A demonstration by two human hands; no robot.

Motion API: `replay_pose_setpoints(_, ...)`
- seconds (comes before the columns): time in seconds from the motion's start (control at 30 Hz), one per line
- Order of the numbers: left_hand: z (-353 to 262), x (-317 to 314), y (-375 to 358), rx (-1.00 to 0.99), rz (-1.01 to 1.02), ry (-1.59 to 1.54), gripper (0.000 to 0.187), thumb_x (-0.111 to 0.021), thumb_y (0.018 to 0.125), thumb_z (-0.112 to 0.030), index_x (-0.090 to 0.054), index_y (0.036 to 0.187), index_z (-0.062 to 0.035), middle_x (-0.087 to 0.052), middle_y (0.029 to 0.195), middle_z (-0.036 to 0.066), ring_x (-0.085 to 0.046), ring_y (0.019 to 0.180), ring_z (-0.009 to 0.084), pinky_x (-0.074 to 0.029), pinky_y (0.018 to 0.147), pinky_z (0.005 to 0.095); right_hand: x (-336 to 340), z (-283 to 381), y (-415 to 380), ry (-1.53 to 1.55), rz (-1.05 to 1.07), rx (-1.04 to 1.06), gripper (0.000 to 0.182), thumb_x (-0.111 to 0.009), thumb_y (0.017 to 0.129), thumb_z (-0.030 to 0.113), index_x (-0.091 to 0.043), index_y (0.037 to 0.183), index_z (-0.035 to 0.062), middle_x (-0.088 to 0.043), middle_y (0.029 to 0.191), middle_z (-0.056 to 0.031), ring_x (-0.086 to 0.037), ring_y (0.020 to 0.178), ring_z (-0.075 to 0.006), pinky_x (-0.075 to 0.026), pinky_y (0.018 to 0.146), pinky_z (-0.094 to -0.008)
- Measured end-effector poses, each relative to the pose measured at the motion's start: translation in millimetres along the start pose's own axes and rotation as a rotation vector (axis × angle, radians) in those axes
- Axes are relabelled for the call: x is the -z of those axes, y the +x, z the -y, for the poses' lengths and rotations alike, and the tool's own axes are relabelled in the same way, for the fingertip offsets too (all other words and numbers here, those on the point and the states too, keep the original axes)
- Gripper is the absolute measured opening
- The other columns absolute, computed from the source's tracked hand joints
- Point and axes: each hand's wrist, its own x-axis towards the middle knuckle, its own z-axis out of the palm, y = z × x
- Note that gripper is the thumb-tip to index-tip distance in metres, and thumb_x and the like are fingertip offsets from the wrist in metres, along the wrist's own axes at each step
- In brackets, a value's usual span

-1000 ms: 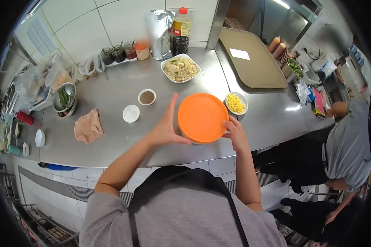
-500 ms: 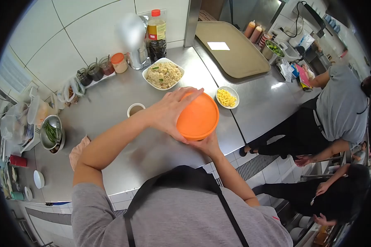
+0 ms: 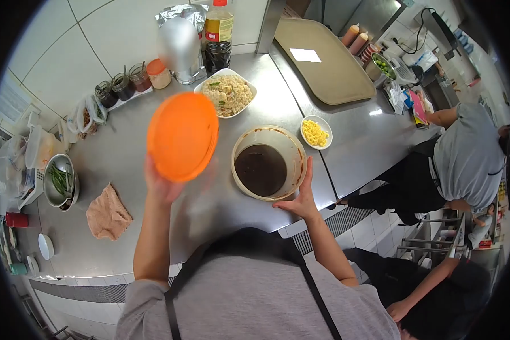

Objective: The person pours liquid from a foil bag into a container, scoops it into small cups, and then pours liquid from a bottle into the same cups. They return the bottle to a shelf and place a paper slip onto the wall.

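Head view: two bare hands at work over a steel tabletop — one up with a lid, one down at a tub.
Left hand: it grips the orange lid by its near edge, tilted and raised off the tub, slightly blurred.
Right hand: spread wide, thumb and fingers against the near right side of the tub.
Tub: uncovered, resting on the tabletop, dark liquid inside and brownish smears along the rim.
Just beyond: a white bowl of rice, with the lid's edge close to it in view.
Right of the tub: a small dish of yellow shreds — and farther back, a big brown tray with a white paper on it.
Off to the left: a crumpled pink cloth, then a metal bowl with green stalks.
By the wall: a row of small jars and a red-capped bottle of dark liquid.
Far right: a co-worker in a grey shirt leans at the counter's far end.
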Motion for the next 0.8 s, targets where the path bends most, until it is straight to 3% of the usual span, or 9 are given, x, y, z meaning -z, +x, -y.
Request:
replay_pose_setpoints(0.07,-2.7,-1.9,-30.3,0.014,-0.022,-0.050,0.073,-0.036,0.084,-0.063,-0.026,0.139,-0.0165,-0.027,0.143,0.009,-0.034,0.127,0.0293,-0.031,0.101,0.0505,6.2,-2.5,0.1,-0.044,0.032,-0.033,0.141,-0.087,0.046,0.038,0.012,0.139,0.0021,-0.013,0.144,-0.0194,-0.020,0.132,-0.0296,-0.018,0.108,-0.0402)
replay_pose_setpoints(0.23,16.5,20.3,-84.3,0.560,-0.292,-0.164,0.065,-0.030,0.089,-0.057,-0.031,0.136,-0.0125,-0.038,0.136,0.010,-0.040,0.123,0.0290,-0.036,0.099,0.0472,6.1,-8.7,13.9,0.133,0.170,-0.114,0.136,-0.088,0.045,0.035,0.003,0.140,0.0023,-0.019,0.143,-0.0173,-0.023,0.131,-0.0288,-0.023,0.107,-0.0407)
replay_pose_setpoints(0.3,30.5,19.0,-83.7,0.531,-0.357,-0.069,0.060,-0.028,0.092,-0.052,-0.034,0.134,-0.0102,-0.043,0.132,0.010,-0.044,0.119,0.0264,-0.038,0.097,0.0424,-6.7,8.4,25.5,0.312,0.155,-0.055,0.132,-0.090,0.041,0.032,-0.007,0.140,0.0041,-0.021,0.142,-0.0148,-0.026,0.130,-0.0275,-0.026,0.106,-0.0400)
replay_pose_setpoints(0.4,44.8,36.1,-75.1,0.504,-0.420,-0.021,0.045,-0.030,0.097,-0.032,-0.038,0.131,-0.0044,-0.048,0.128,0.011,-0.050,0.113,0.0228,-0.041,0.094,0.0343,-4.0,-3.7,34.2,0.222,0.220,0.073,0.136,-0.090,0.040,0.031,-0.002,0.141,0.0061,-0.020,0.143,-0.0144,-0.026,0.130,-0.0278,-0.025,0.107,-0.0397)
replay_pose_setpoints(0.47,53.4,43.7,-69.5,0.341,-0.182,0.927,0.040,-0.037,0.094,-0.020,-0.040,0.128,0.0004,-0.049,0.124,0.013,-0.052,0.108,0.0256,-0.042,0.091,0.0332,-1.8,-11.4,36.8,0.238,0.233,0.123,0.138,-0.089,0.041,0.030,0.005,0.140,0.0079,-0.019,0.143,-0.0141,-0.026,0.130,-0.0284,-0.025,0.107,-0.0399)
replay_pose_setpoints(0.5,55.6,38.9,-69.4,0.335,-0.207,0.929,0.040,-0.037,0.094,-0.020,-0.040,0.128,0.0004,-0.049,0.124,0.013,-0.052,0.108,0.0256,-0.042,0.091,0.0332,0.9,-10.5,38.8,0.174,0.265,0.131,0.140,-0.088,0.042,0.034,0.009,0.140,0.0125,-0.015,0.144,-0.0168,-0.023,0.131,-0.0317,-0.025,0.107,-0.0425)
replay_pose_setpoints(0.57,62.2,25.4,-67.5,0.004,-0.095,1.416,0.039,-0.042,0.089,-0.009,-0.041,0.126,0.0026,-0.049,0.119,0.017,-0.052,0.106,0.0276,-0.040,0.093,0.0348,0.6,-11.2,40.8,0.181,0.280,0.147,0.141,-0.088,0.042,0.038,0.012,0.140,0.0179,-0.013,0.144,-0.0196,-0.021,0.132,-0.0356,-0.024,0.107,-0.0455)
replay_pose_setpoints(0.7,43.8,-1.5,-68.2,-0.076,-0.057,1.526,0.039,-0.048,0.087,-0.014,-0.043,0.122,0.0030,-0.046,0.119,0.020,-0.049,0.107,0.0325,-0.042,0.089,0.0361,1.2,-10.2,43.1,0.156,0.301,0.133,0.142,-0.088,0.041,0.037,0.011,0.141,0.0177,-0.015,0.144,-0.0193,-0.021,0.131,-0.0354,-0.023,0.107,-0.0456)
replay_pose_setpoints(0.8,33.1,-13.5,-64.1,0.001,-0.034,1.508,0.056,-0.061,0.080,-0.016,-0.038,0.128,0.0019,-0.044,0.124,0.018,-0.049,0.110,0.0299,-0.039,0.095,0.0364,-0.5,-10.5,41.7,0.164,0.252,0.158,0.138,-0.089,0.041,0.036,0.004,0.141,0.0107,-0.017,0.144,-0.0156,-0.027,0.129,-0.0323,-0.025,0.107,-0.0432)
